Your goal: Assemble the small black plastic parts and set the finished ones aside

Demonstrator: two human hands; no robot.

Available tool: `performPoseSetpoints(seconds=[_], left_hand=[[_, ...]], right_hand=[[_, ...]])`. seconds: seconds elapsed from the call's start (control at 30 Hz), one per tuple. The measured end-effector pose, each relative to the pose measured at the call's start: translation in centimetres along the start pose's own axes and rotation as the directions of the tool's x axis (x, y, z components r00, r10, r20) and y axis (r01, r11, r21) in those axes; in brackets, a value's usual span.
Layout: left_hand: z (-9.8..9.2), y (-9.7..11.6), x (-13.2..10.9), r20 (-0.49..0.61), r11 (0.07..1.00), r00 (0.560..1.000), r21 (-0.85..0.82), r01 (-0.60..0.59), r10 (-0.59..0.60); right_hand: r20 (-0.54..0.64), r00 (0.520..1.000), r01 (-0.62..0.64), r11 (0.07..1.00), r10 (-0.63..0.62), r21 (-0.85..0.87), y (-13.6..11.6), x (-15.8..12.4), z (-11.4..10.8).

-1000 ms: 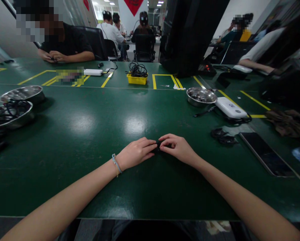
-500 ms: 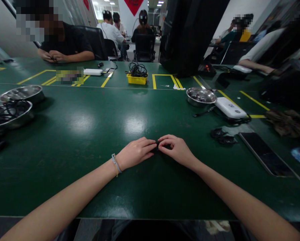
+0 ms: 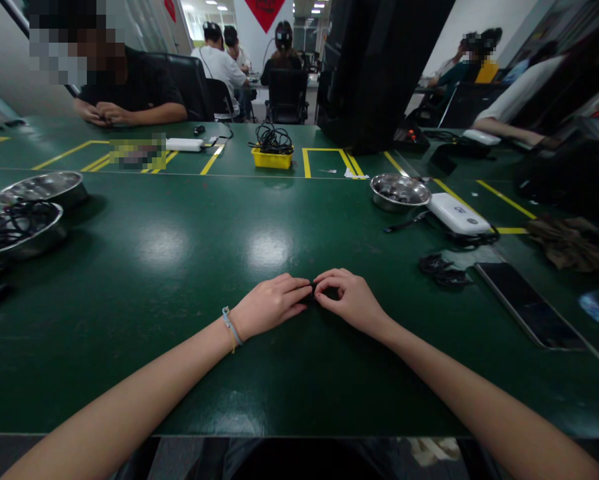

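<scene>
My left hand and my right hand rest on the dark green table, fingertips meeting in the middle. Both pinch a small black object between them; it is mostly hidden by the fingers and too small to name. My left wrist wears a thin blue and yellow band.
Two steel bowls with black cables stand at the left. At the right are a steel bowl, a white box, a black cable bundle and a phone. A yellow tray sits behind. Other people sit at the far tables.
Almost nothing differs; my hands stay together on the small black object, with only slight finger shifts.
</scene>
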State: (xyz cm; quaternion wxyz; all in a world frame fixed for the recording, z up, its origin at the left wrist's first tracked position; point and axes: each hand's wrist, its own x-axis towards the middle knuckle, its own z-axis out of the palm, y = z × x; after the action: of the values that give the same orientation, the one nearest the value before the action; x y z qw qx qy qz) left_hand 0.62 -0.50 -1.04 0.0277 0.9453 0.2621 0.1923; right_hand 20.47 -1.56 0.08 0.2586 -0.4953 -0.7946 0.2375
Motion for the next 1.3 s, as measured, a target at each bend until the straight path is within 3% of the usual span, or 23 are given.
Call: performPoseSetpoints(seconds=[0.3, 0.6, 0.9, 1.07, 1.13, 1.2, 1.3], left_hand=[[-0.1, 0.1, 0.0, 0.006, 1.0, 1.0, 0.013, 0.008, -0.008], [-0.2, -0.2, -0.1, 0.008, 0.998, 0.999, 0.057, 0.034, -0.035], [-0.3, -0.3, 0.0, 0.028, 0.998, 0.998, 0.049, 0.047, -0.049], [-0.4, -0.1, 0.0, -0.009, 0.988, 0.991, -0.078, 0.135, -0.136], [-0.7, 0.0, 0.1, -0.02, 0.948, 0.965, -0.193, 0.253, -0.261], [-1.2, 0.1, 0.3, 0.04, 0.839, 0.898, -0.34, 0.424, -0.438], [-1.8, 0.0, 0.6, 0.302, 0.491, 0.739, -0.589, 0.642, -0.602]], right_hand=[[-0.035, 0.998, 0.038, 0.991, -0.043, -0.131, -0.8, -0.4, -0.1], [0.003, 0.982, 0.187, 0.959, -0.191, -0.212, -0.5, -0.7, -0.1], [0.011, 0.983, 0.182, 0.96, -0.184, -0.213, -0.6, -0.6, -0.3], [-0.048, 0.992, 0.11, 0.989, -0.115, -0.1, -0.4, -0.5, -0.4], [-0.109, 0.991, 0.07, 0.997, -0.073, -0.032, -0.1, -0.4, -0.6], [-0.188, 0.981, 0.05, 0.999, -0.047, 0.01, 0.1, -0.2, -0.9], [-0.303, 0.951, 0.064, 0.998, -0.055, 0.017, 0.7, 0.0, -1.0]])
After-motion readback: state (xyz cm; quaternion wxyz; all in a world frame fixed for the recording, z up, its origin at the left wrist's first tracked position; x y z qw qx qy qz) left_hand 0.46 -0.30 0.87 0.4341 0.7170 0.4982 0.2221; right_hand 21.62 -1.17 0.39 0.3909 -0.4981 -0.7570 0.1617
